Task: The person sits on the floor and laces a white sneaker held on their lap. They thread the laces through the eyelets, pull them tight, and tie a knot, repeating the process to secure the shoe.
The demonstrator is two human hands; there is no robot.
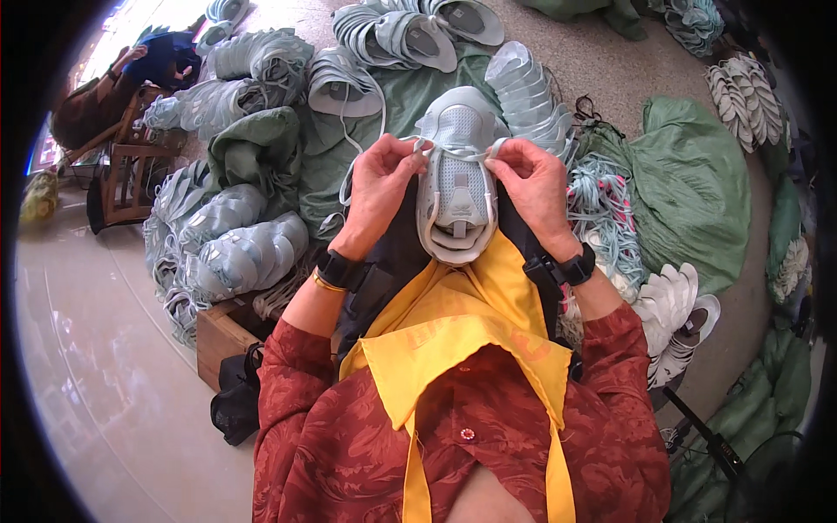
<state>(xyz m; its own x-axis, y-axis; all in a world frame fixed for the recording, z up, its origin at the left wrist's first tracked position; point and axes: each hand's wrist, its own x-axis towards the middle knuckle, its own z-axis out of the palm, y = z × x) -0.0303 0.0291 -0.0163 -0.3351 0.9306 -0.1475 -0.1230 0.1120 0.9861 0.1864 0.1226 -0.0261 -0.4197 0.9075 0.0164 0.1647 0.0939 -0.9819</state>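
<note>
Shoe: a pale grey shoe upper point(456, 179) stood on the person's lap, toe end pointing away, its open heel end toward the yellow apron point(453, 331). It sat between the two hands, touching both.
Lace: a white lace point(453, 150) ran across the top of the shoe upper, with a loose end trailing off to the left over the green cloth.
Left hand: the left hand point(381, 185) rested against the left edge of the shoe upper, thumb and forefinger pinched narrow on the lace near the upper eyelets.
Right hand: the right hand point(534, 181) lay against the right edge of the shoe upper, fingertips closed narrow on the other side of the lace.
Wrists: a black band sat on each wrist, and the left one also had a thin gold bangle.
Clothing: the person wore a red patterned shirt point(331, 436) under the apron.
Surroundings: stacks of grey shoe uppers point(235, 253) lay on the floor to the left and ahead, on a green cloth point(689, 192); a tangle of pale blue laces point(602, 205) lay just right of the right hand.
Other person: another person point(105, 96) sat on a wooden chair at far upper left.
</note>
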